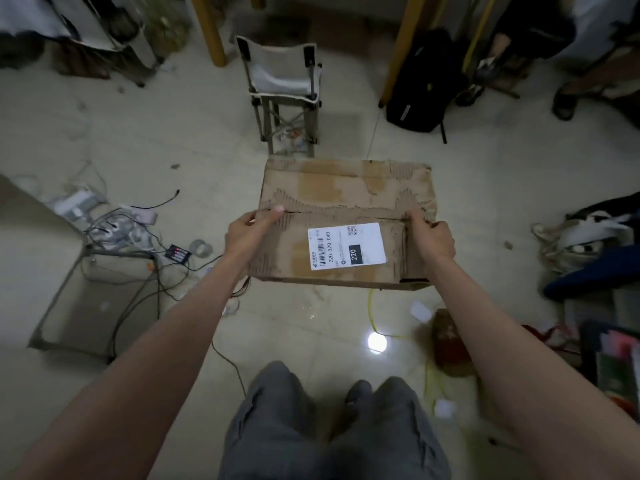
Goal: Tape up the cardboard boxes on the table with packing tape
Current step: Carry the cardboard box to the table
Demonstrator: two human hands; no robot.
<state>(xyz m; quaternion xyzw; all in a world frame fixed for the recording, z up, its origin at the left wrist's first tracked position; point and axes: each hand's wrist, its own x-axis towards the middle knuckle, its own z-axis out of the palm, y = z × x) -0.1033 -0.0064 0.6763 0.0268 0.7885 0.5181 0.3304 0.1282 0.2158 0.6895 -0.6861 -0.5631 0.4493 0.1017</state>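
1. Setting: glossy pale tiled floor (166, 140), cluttered, seen from above; grey trousers (277, 427) of the standing person at the bottom edge.
2. Left hand (247, 230): gripping the left side of the cardboard box (346, 199), thumb lying on top at the flap seam, other fingers curled under the edge and hidden.
3. Right hand (431, 237): gripping the right side of the box, thumb on top near the seam, fingers wrapped around the edge.
4. Cardboard box: held between both hands, above the floor, flaps closed with the centre seam running from hand to hand; surface worn, top paper layer torn away in patches, corrugation exposed.
5. Shipping label (347, 245): white, on the near flap of the box, printed "220-220-040", black panel reading "220".
6. Folding chair (282, 88): pale fabric, just beyond the far edge of the box.
7. Black backpack (422, 84): beyond the box to the right, leaning against a wooden leg (401, 46).
8. Tape roll (201, 247): on the floor left of the box, beside tangled cables (138, 233).
9. Open carton (100, 303): left of the box, on the floor, cables trailing into it.
10. Yellow cord (372, 313): on the floor below the box's near edge.
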